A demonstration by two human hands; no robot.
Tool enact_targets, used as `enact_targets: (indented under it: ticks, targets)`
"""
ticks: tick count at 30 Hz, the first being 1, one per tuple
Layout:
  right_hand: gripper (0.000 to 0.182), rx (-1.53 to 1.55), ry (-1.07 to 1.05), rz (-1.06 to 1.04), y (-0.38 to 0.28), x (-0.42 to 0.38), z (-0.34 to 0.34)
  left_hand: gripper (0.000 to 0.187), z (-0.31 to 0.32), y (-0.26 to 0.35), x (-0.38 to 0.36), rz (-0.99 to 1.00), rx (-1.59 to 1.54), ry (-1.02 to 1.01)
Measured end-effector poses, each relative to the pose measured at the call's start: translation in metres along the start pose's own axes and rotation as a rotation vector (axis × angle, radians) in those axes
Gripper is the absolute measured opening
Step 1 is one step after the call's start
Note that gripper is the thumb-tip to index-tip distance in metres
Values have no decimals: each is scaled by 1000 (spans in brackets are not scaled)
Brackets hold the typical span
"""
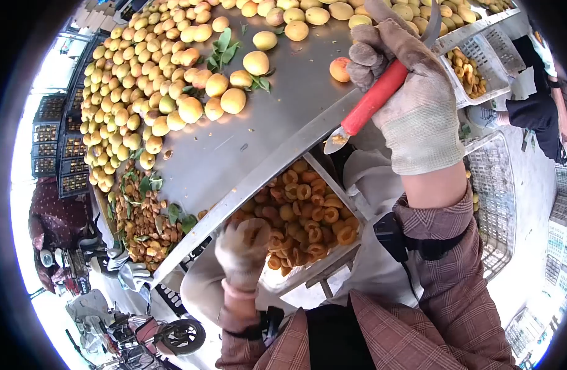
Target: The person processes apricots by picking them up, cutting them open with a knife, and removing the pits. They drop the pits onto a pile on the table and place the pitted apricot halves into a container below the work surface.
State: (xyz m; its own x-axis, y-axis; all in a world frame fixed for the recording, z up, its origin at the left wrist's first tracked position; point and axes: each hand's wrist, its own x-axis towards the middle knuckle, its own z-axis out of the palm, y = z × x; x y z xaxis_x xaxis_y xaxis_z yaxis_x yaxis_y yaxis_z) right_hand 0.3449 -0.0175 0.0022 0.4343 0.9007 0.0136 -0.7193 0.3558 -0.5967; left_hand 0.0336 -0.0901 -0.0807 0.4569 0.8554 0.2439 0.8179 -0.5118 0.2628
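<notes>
My right hand [413, 92], in a knitted work glove with soiled fingers, is closed round a red-handled pitting knife [376, 98]. A small spoon-like metal tip [337, 142] with orange pulp on it points down toward the table edge, and a curved blade [432, 24] sticks out above the fist. Just beyond the fingers lies a single reddish apricot [340, 69]. My left hand [241, 246], gloved and smeared by motion, is at the near left side of a crate of halved apricots [305, 213]; I cannot tell whether it holds a fruit.
A metal table [234, 154] carries a big heap of whole apricots [135, 80], loose leaves [221, 49] and a pile of pits [141, 216]. At right stand a white crate of halves [480, 55] and a larger plastic crate [496, 203]. Another person [536, 111] is at far right.
</notes>
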Motion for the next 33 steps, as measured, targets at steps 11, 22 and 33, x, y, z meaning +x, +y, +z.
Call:
enact_targets:
  ticks: [11, 22, 33]
  targets:
    - [24, 20, 78, -30, -3, -1, -17, 40, -80, 4, 14, -145, -289, 167]
    - [32, -82, 27, -33, -6, -5, -6, 26, 125, -40, -18, -190, 371, -743]
    - [29, -91, 121, -32, -8, -8, -2, 42, 82, -13, -75, -287, 410, -339]
